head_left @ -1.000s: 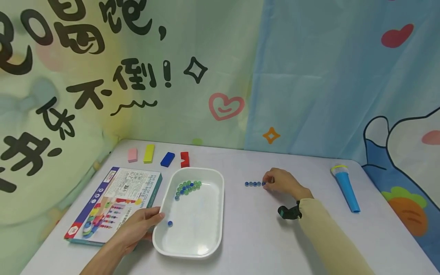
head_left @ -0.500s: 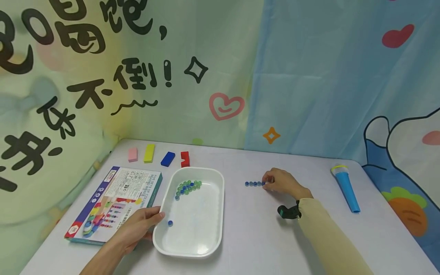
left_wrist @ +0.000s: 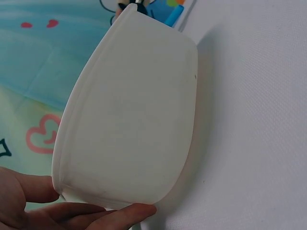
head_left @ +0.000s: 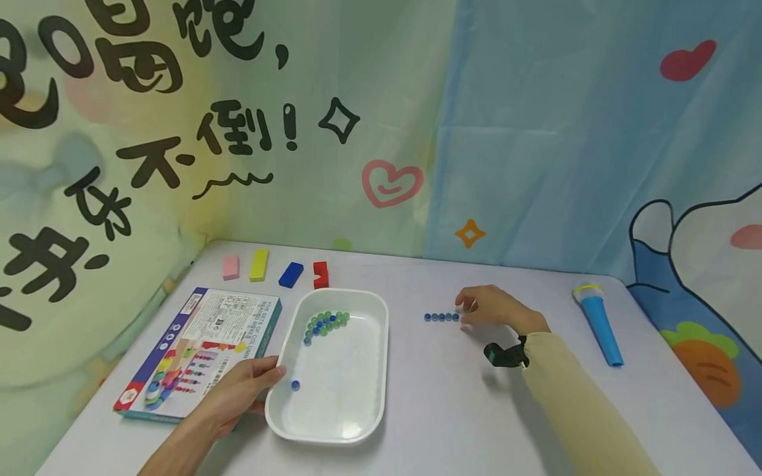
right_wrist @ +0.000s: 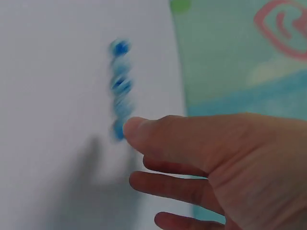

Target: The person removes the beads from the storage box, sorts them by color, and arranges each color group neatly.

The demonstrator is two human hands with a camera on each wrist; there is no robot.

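White worktop (head_left: 440, 403) fronts cartoon curtains. Left hand (head_left: 238, 391) grips the white tray (head_left: 381, 370) by its near-left corner, fingers curled on the rim. Right hand (head_left: 497, 309), fingers relaxed and holding nothing, hovers just right of the blue bead row (head_left: 441, 317).

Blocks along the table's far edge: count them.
4, in a row behind the tray: pink block, yellow block, blue block, red block. None looks hidden.
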